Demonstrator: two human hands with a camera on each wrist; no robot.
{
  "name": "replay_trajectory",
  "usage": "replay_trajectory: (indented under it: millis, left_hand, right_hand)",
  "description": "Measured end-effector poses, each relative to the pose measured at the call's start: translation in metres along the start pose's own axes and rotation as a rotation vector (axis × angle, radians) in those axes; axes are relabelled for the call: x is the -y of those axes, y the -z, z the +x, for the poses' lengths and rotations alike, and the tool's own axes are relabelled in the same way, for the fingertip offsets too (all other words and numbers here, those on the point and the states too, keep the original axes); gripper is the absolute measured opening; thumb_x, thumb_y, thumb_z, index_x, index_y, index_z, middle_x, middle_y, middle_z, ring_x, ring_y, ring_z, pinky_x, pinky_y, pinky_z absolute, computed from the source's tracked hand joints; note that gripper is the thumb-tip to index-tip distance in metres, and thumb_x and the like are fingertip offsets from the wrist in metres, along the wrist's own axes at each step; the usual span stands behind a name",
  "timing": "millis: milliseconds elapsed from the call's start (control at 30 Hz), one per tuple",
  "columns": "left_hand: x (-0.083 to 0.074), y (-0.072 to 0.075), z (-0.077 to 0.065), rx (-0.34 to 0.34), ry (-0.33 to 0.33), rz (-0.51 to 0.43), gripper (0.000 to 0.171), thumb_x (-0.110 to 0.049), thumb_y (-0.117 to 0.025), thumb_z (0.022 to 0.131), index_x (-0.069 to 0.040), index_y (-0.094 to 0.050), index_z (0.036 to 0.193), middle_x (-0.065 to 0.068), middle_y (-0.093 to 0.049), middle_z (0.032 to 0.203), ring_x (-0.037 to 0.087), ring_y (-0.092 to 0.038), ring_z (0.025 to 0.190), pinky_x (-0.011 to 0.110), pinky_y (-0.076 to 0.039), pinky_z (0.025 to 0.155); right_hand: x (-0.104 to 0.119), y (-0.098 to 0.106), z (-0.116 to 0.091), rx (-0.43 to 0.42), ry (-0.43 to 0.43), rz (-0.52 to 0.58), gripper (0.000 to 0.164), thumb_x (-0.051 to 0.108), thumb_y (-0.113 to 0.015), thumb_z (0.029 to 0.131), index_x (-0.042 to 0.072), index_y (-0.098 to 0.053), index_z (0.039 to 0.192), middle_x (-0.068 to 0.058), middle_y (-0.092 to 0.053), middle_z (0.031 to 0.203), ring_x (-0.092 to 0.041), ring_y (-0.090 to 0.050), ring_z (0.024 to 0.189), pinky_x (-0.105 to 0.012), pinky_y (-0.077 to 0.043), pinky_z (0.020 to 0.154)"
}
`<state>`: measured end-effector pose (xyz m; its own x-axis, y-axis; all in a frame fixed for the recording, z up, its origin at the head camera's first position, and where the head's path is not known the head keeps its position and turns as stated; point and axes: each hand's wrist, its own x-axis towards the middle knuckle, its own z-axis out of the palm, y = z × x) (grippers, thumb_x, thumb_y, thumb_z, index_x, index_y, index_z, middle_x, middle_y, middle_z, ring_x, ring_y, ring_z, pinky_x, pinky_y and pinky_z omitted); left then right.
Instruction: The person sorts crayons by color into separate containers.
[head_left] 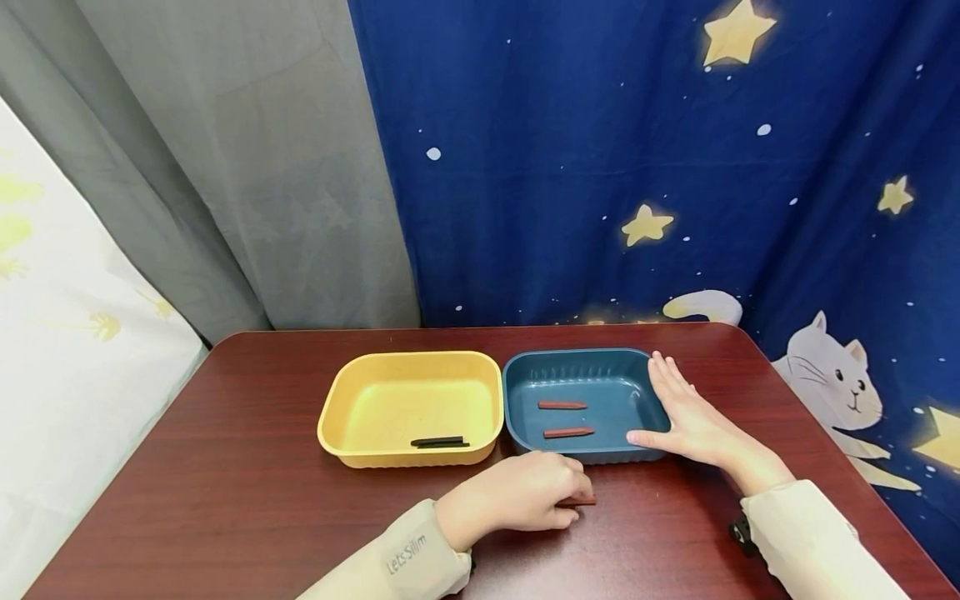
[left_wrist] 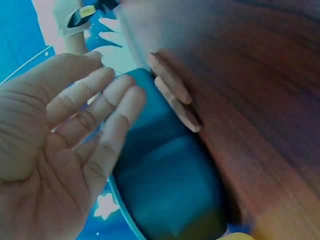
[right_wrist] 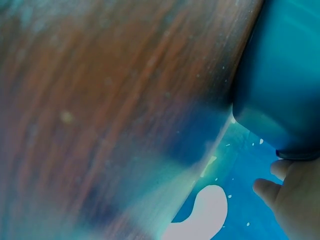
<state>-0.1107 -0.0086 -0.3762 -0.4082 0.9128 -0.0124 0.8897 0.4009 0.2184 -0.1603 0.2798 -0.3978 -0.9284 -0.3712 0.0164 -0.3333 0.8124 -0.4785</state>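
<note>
My left hand point(head_left: 521, 492) is low over the table in front of the blue basket, fingers bent loosely. Just by its fingertips lies a reddish-brown crayon point(head_left: 576, 502). The left wrist view shows two such crayons point(left_wrist: 170, 77) side by side on the table, apart from the fingers. With its fingers straight and thumb spread, my right hand point(head_left: 690, 421) rests on the right end of the blue basket point(head_left: 585, 456). Two reddish-brown crayons point(head_left: 562, 405) lie inside that basket. In the right wrist view, only some fingertips point(right_wrist: 267, 192) show beside the basket.
To the left, touching the blue basket, stands a yellow basket point(head_left: 408, 400) with black crayons point(head_left: 438, 442) near its front. Both stand toward the back of the dark red wooden table point(head_left: 247, 467). Grey and blue star-patterned curtains point(head_left: 562, 167) hang behind.
</note>
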Motion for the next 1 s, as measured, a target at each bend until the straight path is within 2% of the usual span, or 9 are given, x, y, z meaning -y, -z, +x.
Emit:
replay_trajectory:
  millis: [133,333,433,567,633,800,1000]
  left_hand:
    - [0.001,-0.005,0.002,0.026,0.008,0.03,0.026,-0.018,-0.072,0.089,-0.018,-0.072,0.115,-0.009,-0.068,0.105,-0.001,-0.062,0.095,0.01,-0.048,0.083]
    - [0.003,-0.007,0.003,0.03,0.054,0.023,0.031,-0.018,-0.074,0.086,-0.019,-0.071,0.117,-0.009,-0.069,0.109,-0.001,-0.063,0.098,0.011,-0.048,0.085]
    - [0.004,-0.008,0.004,0.026,0.074,0.02,0.031,-0.017,-0.076,0.084,-0.019,-0.071,0.114,-0.009,-0.068,0.103,-0.001,-0.061,0.091,0.011,-0.047,0.08]
    - [0.003,-0.012,0.005,0.042,0.085,0.017,0.023,-0.015,-0.077,0.082,-0.019,-0.068,0.103,-0.01,-0.057,0.085,0.0,-0.05,0.077,0.011,-0.04,0.068]
    - [0.003,-0.014,0.006,0.051,0.093,0.02,0.022,-0.015,-0.077,0.081,-0.019,-0.066,0.1,-0.01,-0.054,0.083,0.001,-0.047,0.074,0.013,-0.037,0.065]
    - [0.005,-0.016,0.005,0.065,0.101,0.032,0.033,-0.014,-0.078,0.08,-0.02,-0.069,0.111,-0.01,-0.064,0.091,-0.001,-0.053,0.077,0.01,-0.041,0.068]
    - [0.007,-0.016,0.006,0.074,0.111,0.014,0.035,-0.011,-0.077,0.08,-0.02,-0.068,0.113,-0.011,-0.063,0.084,-0.003,-0.052,0.074,0.008,-0.04,0.067]
  right_hand:
    - [0.001,0.001,0.0,-0.005,0.004,-0.008,0.118,0.056,-0.072,0.082,-0.003,-0.003,0.158,-0.021,0.004,0.167,-0.045,0.004,0.153,-0.073,-0.01,0.114]
    - [0.002,0.001,0.002,-0.006,0.013,-0.013,0.118,0.056,-0.072,0.082,-0.003,-0.004,0.157,-0.021,0.003,0.166,-0.045,0.004,0.153,-0.074,-0.011,0.113]
    - [0.003,0.002,0.003,-0.009,0.012,-0.019,0.118,0.057,-0.071,0.082,-0.004,-0.004,0.157,-0.022,0.002,0.166,-0.045,0.003,0.153,-0.074,-0.011,0.113]
    - [0.001,0.002,0.001,-0.008,0.002,-0.026,0.118,0.058,-0.071,0.082,-0.002,-0.003,0.158,-0.021,0.002,0.167,-0.044,0.004,0.153,-0.074,-0.011,0.113]
    - [-0.001,0.001,0.0,-0.009,-0.002,-0.026,0.118,0.058,-0.071,0.082,-0.002,-0.003,0.158,-0.021,0.002,0.167,-0.044,0.004,0.153,-0.074,-0.011,0.113]
    - [-0.002,-0.002,0.001,-0.014,0.008,-0.016,0.118,0.058,-0.071,0.082,-0.003,-0.003,0.158,-0.021,0.002,0.167,-0.044,0.004,0.153,-0.074,-0.011,0.113]
    - [-0.003,-0.003,0.001,-0.02,0.012,-0.018,0.118,0.059,-0.071,0.082,-0.004,-0.004,0.157,-0.021,0.002,0.167,-0.044,0.003,0.153,-0.074,-0.012,0.113]
